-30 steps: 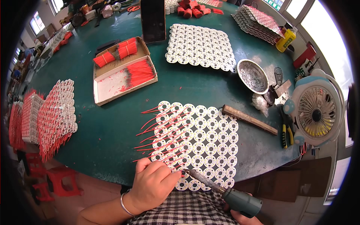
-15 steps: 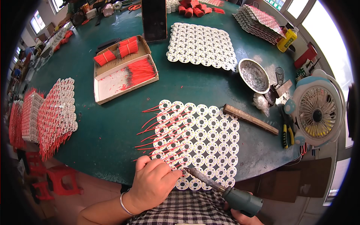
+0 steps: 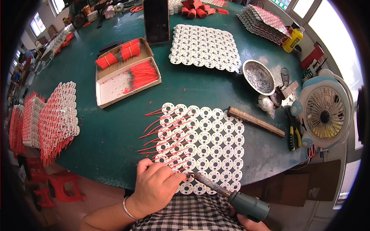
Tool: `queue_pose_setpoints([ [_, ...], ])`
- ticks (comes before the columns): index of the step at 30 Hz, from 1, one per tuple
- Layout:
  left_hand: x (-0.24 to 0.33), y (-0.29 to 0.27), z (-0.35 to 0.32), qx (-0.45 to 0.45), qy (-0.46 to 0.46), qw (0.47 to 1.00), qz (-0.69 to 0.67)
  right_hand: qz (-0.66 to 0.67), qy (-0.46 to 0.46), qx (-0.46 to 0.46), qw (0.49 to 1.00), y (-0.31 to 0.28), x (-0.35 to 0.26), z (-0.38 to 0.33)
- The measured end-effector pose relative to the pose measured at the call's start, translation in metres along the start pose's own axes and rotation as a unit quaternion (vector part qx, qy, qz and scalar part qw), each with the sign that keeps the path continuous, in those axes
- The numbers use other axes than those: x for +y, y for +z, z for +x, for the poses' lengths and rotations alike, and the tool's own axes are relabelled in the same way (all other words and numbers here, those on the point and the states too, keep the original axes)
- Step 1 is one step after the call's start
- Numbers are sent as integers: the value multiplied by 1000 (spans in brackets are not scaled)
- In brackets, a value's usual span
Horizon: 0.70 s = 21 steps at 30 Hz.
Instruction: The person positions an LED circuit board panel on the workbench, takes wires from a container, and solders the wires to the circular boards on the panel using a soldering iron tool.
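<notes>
A sheet of round white circuit boards (image 3: 217,150) lies at the table's near edge, with thin red wires (image 3: 154,136) fanning leftward from its left columns. My left hand (image 3: 156,186), with a bracelet on the wrist, is over the lower left corner. Its thumb and fingers are pinched on a red wire, mostly hidden by the hand. In my right hand (image 3: 251,224), largely covered by the handle, is a soldering iron (image 3: 248,206) with a dark green grip. The iron's tip touches or nearly touches a board right beside my left fingertips.
A wooden bar (image 3: 256,122) rests across the sheet's upper right corner. Beyond are a cardboard box of red wires (image 3: 129,93), another board sheet (image 3: 204,48), a metal bowl (image 3: 259,77) and a phone (image 3: 156,21). Pliers (image 3: 295,133) and a fan (image 3: 324,115) stand right; wired board stacks (image 3: 58,121) left.
The whole view has shifted very slightly. Both hands and the soldering iron stay at nearly the same place on the sheet.
</notes>
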<state>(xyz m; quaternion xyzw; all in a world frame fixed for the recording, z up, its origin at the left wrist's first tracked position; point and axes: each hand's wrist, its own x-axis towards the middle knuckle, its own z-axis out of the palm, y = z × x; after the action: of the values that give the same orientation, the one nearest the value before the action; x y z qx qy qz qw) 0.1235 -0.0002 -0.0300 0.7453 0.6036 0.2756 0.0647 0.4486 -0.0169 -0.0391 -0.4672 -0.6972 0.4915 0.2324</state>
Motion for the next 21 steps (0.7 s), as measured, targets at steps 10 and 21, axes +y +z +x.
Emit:
queue_pose_setpoints([
  [10, 0, 0, -1, -3, -2, 1000, -6, -23, -45, 18, 999, 0, 17, -4],
  [21, 7, -1, -1, -1, 11, 1000, 1, 157, 143, 2, 977, -4, 62, -44],
])
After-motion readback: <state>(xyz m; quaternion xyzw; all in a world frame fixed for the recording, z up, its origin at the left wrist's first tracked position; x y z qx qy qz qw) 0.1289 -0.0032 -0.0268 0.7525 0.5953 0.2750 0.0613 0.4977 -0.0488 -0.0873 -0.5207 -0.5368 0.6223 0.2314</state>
